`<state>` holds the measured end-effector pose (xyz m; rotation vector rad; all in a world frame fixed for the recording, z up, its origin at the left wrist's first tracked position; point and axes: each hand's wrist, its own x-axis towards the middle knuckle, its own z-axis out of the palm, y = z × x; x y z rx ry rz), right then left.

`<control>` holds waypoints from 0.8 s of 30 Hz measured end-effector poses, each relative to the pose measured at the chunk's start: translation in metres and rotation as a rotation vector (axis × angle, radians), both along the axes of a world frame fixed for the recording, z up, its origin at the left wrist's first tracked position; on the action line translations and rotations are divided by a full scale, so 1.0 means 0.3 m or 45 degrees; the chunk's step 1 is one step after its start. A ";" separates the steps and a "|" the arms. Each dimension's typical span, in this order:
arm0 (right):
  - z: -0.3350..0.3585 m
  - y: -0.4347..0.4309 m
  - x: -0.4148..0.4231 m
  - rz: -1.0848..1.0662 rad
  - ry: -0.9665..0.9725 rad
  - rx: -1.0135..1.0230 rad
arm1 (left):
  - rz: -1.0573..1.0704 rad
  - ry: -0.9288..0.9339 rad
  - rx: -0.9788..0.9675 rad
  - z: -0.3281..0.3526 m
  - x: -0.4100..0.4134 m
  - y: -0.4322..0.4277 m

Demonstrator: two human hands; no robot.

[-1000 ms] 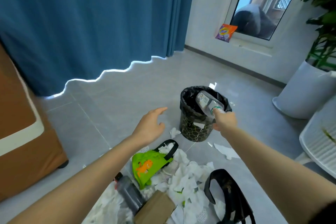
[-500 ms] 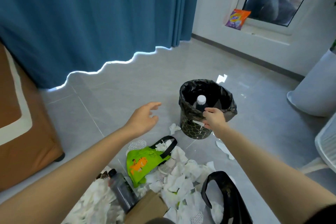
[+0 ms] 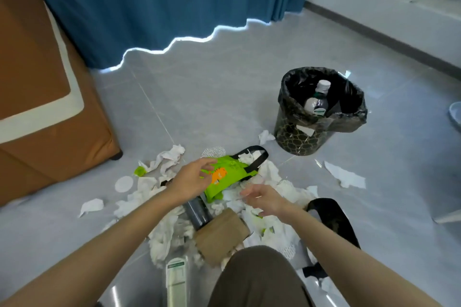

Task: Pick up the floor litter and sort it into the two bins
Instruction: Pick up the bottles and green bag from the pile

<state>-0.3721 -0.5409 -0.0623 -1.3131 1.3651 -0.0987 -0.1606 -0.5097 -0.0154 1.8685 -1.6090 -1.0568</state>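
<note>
The left hand (image 3: 192, 179), fingers spread, is reaching onto the bright green cloth bag (image 3: 230, 173), likely to pick it next. The right hand (image 3: 264, 198) is hovering wide and empty over the white crumpled paper litter (image 3: 163, 230). A clear plastic bottle (image 3: 318, 99) is standing inside the round black-lined bin (image 3: 299, 137).

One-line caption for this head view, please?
Left hand and right hand, both open, reach over the green bag and tissue litter; bottles sit in the black-lined bin.
</note>
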 end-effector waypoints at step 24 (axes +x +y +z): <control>-0.031 0.094 0.156 -0.084 0.010 -0.124 | 0.269 0.213 0.155 -0.281 0.078 0.355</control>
